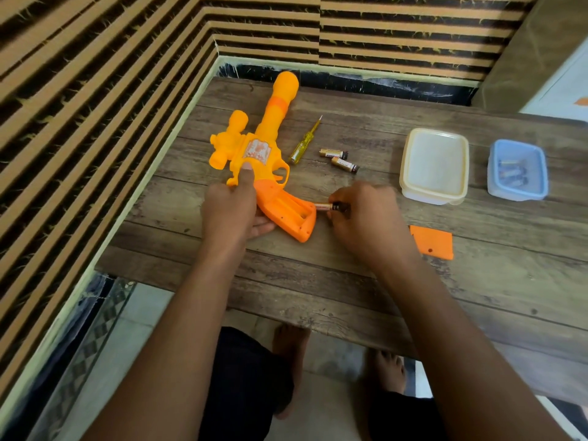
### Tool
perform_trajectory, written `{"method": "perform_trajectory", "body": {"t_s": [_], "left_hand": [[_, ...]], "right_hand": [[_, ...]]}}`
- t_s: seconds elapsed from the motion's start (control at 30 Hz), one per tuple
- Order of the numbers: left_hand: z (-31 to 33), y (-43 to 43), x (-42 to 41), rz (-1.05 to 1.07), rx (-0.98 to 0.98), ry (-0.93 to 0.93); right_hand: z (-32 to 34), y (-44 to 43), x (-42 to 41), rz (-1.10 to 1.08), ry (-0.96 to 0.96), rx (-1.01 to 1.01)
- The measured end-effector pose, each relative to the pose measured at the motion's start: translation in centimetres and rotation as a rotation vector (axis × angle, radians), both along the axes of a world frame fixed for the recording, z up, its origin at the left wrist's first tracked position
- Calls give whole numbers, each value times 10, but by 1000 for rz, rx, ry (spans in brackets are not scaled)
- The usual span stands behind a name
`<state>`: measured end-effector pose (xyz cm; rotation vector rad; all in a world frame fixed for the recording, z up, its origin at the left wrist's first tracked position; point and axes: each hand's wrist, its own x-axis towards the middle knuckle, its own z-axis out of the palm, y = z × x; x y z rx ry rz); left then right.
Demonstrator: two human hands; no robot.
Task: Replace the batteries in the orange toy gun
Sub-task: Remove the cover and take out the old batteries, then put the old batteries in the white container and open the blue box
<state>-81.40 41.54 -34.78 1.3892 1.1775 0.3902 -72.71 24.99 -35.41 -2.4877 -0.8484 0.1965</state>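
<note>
The orange toy gun [264, 144] lies flat on the wooden table [350, 281], barrel pointing away, with the battery compartment [291, 210] in its grip uncovered. My left hand [232, 208] presses the gun down, thumb on the body and fingers under the grip. My right hand [366, 218] pinches a gold and black battery [327, 206] just off the butt end of the grip. Two more batteries [339, 159] lie loose on the table beyond it. The orange compartment cover [432, 241] lies to the right of my right hand.
A yellow-handled screwdriver [304, 143] lies beside the gun's barrel. A white lidded box [434, 165] and a blue box [517, 168] holding several batteries stand at the right. A striped wall runs along the table's left and far sides.
</note>
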Motion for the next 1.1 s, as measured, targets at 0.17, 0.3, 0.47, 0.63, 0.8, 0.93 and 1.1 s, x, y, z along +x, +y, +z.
{"method": "perform_trajectory", "body": {"t_s": [0.17,0.3,0.47,0.63,0.8,0.93,1.1], "left_hand": [[-1,0,-8,-69,47,92],[-6,2,-11,-61,83,99],[-7,-1,-12,-59,488,171],[4,-12,-9,-53,732,128],[8,-27,3,-133,801,-43],[5,-41,14,-248,836,-149],[-2,-63,33,-370,830,-215]], "right_hand": [[-1,-1,2,-33,4,-87],[0,-2,4,-63,10,-106],[-2,-3,5,-89,21,-81],[-3,-4,6,-82,26,-58],[1,-11,3,-114,-80,85],[8,-29,6,-185,-214,238],[11,-64,21,-351,-294,239]]}}
